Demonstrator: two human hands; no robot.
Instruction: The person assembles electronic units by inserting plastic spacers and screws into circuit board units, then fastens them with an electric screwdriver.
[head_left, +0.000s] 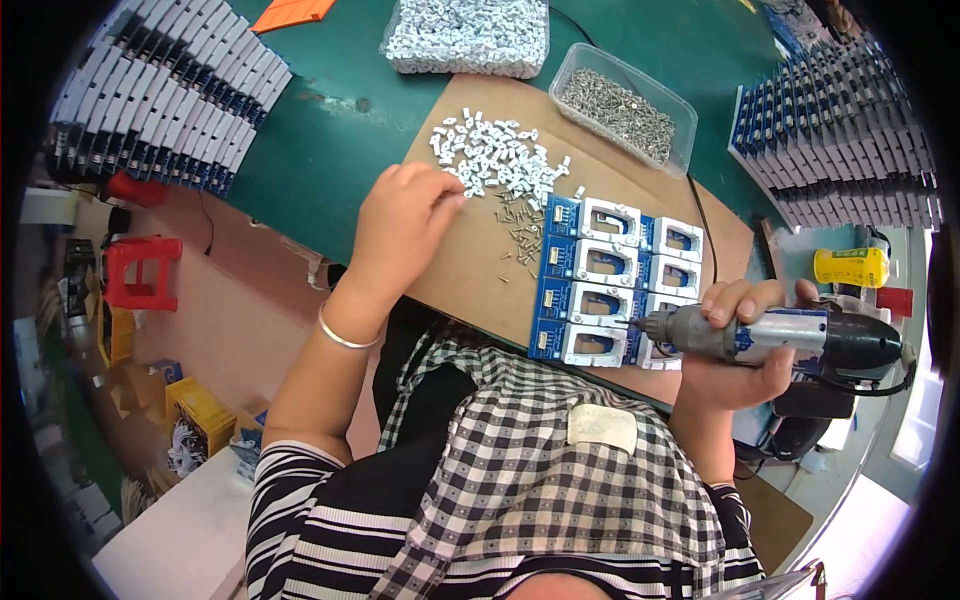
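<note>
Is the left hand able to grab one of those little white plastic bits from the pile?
Probably yes. The left hand already rests at the edge of the small white pieces scattered on the brown board, fingertips touching the nearest ones. Nothing lies between them.

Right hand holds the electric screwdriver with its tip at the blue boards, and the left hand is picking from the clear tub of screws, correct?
Not quite. The head view shows the left hand at the loose pile of small white plastic parts on the brown board, not in the clear tub of screws. The right hand does hold the electric screwdriver at the blue boards.
</note>
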